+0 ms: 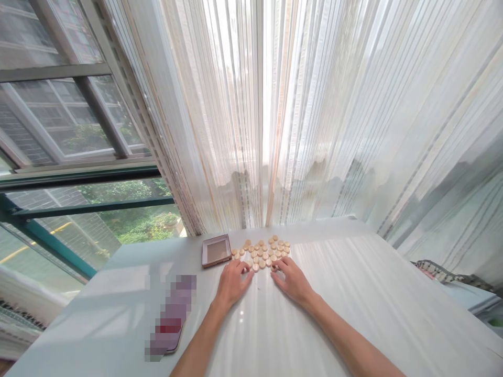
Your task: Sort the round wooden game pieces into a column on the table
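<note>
Several round, pale wooden discs (265, 256) lie loosely grouped on the white table, most with their faces up. My left hand (233, 283) rests at the near left edge of the group, fingers curved and thumb apart, with no disc visible in it. On the near right side, my right hand (291, 281) has its thumb and fingertips around one disc (274, 268), which shows a dark mark. The fingers partly cover that disc. Just left of the group sits a shallow rectangular box (217, 250) with a brown rim and pale inside.
A phone-like object (173, 317), blurred by pixel blocks, lies on the white table (314, 324) left of my left forearm. Sheer striped curtains (267, 131) hang behind the table's far edge. An open window (78, 125) is at the left.
</note>
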Demonstrator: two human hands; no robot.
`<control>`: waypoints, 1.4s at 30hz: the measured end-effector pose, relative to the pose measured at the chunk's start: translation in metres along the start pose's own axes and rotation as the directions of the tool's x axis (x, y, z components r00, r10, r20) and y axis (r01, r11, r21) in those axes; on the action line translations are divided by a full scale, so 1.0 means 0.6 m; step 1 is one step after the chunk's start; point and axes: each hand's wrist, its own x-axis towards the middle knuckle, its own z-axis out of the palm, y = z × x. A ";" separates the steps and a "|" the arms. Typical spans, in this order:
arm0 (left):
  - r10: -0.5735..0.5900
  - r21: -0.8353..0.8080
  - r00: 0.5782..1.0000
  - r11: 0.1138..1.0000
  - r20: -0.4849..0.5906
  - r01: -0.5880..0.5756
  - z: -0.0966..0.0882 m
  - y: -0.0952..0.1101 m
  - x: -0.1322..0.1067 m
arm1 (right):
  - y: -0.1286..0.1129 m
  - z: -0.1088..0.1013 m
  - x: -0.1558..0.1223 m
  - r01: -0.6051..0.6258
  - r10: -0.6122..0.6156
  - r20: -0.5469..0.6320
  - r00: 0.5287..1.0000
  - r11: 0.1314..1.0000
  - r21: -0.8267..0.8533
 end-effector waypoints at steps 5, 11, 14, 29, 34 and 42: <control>-0.014 -0.055 1.000 0.998 0.000 0.014 -0.004 -0.002 -0.002 | 0.003 -0.001 0.000 -0.019 0.019 0.006 1.000 0.999 0.048; 0.011 -0.165 0.997 0.986 0.071 0.001 -0.003 0.033 -0.029 | -0.003 -0.007 0.000 -0.074 0.066 0.056 0.996 0.987 0.146; 0.020 -0.214 0.994 0.977 0.109 0.004 0.001 0.046 -0.035 | -0.013 -0.011 -0.007 -0.110 0.092 0.088 0.992 0.968 0.224; -0.177 -0.588 0.923 0.726 0.343 0.358 0.009 0.057 -0.038 | -0.033 -0.006 -0.033 -0.194 0.114 0.198 0.974 0.870 0.453; -0.161 -0.615 0.940 0.721 0.300 0.320 0.011 0.061 -0.046 | -0.053 -0.007 -0.025 -0.180 0.113 0.161 0.980 0.846 0.502; -0.163 -0.690 0.941 0.645 0.298 0.330 0.001 0.057 -0.043 | -0.092 0.009 -0.016 -0.196 0.154 0.123 0.980 0.825 0.530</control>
